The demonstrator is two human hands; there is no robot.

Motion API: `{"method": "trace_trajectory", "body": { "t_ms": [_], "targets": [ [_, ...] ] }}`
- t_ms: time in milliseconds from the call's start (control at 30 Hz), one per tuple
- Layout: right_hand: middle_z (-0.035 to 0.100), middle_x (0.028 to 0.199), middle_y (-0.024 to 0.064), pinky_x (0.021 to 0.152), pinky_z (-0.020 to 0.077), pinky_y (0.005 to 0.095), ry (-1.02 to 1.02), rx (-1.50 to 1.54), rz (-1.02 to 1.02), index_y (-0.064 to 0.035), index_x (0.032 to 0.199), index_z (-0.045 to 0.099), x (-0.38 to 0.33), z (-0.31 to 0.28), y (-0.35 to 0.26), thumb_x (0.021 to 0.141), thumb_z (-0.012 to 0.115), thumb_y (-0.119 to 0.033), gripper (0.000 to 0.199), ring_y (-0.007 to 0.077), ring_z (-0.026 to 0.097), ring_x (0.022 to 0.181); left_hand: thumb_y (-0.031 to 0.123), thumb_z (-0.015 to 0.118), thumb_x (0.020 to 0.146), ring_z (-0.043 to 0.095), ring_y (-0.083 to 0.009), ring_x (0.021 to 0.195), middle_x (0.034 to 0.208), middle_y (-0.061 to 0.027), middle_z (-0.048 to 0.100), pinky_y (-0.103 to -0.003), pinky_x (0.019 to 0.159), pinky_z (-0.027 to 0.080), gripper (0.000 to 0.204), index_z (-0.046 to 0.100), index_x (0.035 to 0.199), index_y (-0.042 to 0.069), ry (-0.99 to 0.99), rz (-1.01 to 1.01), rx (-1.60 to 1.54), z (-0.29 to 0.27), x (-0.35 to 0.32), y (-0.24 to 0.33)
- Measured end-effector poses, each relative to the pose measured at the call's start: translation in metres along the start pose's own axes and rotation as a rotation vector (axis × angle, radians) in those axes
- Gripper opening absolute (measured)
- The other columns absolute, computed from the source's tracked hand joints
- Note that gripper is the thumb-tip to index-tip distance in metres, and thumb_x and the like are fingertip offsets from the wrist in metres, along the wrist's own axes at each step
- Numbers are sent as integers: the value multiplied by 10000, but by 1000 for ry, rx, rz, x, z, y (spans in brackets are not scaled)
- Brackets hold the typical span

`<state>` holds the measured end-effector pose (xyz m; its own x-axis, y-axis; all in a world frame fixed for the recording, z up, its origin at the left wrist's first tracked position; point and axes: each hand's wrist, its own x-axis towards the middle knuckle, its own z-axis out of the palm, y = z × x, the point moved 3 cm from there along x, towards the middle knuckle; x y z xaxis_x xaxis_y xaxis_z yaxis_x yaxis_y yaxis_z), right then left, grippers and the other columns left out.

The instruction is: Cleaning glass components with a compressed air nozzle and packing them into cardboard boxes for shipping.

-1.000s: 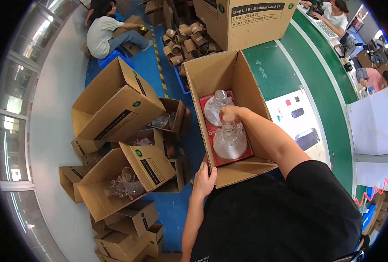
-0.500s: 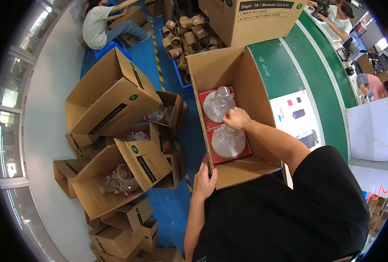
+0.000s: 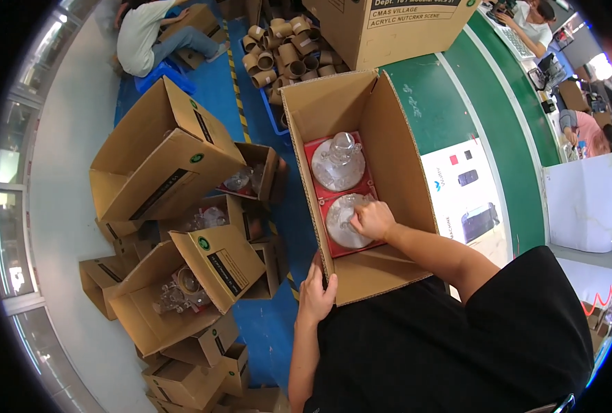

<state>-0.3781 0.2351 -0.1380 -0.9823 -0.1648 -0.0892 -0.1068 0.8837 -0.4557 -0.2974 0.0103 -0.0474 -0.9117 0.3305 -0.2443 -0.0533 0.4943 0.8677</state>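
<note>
A tall open cardboard box stands in front of me. Inside, two clear, see-through ornaments on round whitish bases sit in red square trays, one behind the other. The far ornament shows its rounded top. Over the near ornament is my right hand, fingers closed at its upper part, which the hand mostly hides. My left hand grips the box's left wall at the near corner, thumb on the outer side.
Several open boxes holding clear pieces crowd the blue floor at left. A blue crate of brown cardboard tubes lies beyond. A large carton stands on the green table, beside a printed sheet. Other people sit farther off.
My right hand has moved nearer to me, from between the two ornaments onto the near one. My left hand stays on the box wall. The whole view has shifted slightly.
</note>
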Motion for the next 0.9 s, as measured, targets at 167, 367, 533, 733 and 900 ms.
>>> {"method": "trace_trajectory", "body": {
  "t_ms": [167, 367, 533, 733, 900],
  "targets": [
    [646, 671, 162, 571, 521, 475, 84, 45, -74, -64, 665, 628, -21, 9, 5, 806, 586, -242, 231, 354, 645, 601, 217, 525, 943, 488, -415, 1278, 1398, -275, 476, -399, 1036, 408, 547, 410, 1407, -49, -31, -7, 9, 3, -3, 1],
    [602, 723, 125, 566, 511, 444, 101, 85, -160, -60, 724, 604, -40, 17, 3, 775, 605, -193, 143, 339, 632, 638, 225, 525, 944, 477, -408, 1291, 1417, -265, 462, -396, 1037, 404, 550, 410, 1409, -44, -55, -42, -23, -2, 0, 9],
    [584, 747, 109, 565, 509, 428, 138, 111, -216, -65, 734, 575, -49, 18, 0, 739, 619, -157, 103, 315, 627, 681, 228, 513, 949, 504, -408, 1259, 1389, -249, 490, -394, 1016, 416, 528, 422, 1398, -35, -77, -30, -23, 3, 1, 6],
    [587, 766, 113, 545, 499, 434, 128, 107, -219, -56, 747, 569, -49, 22, -2, 777, 604, -192, 143, 318, 621, 660, 209, 534, 924, 483, -443, 1254, 1442, -264, 419, -427, 996, 443, 596, 349, 1445, -15, -102, -31, 41, 6, -1, -3],
    [629, 862, 156, 642, 535, 459, -117, 24, -67, -40, 834, 626, -28, 19, -11, 820, 598, -232, 194, 345, 657, 751, 190, 484, 971, 531, -381, 1229, 1347, -227, 530, -393, 1003, 423, 470, 434, 1377, -42, -25, 17, 47, 7, 3, 8]
  ]
}}
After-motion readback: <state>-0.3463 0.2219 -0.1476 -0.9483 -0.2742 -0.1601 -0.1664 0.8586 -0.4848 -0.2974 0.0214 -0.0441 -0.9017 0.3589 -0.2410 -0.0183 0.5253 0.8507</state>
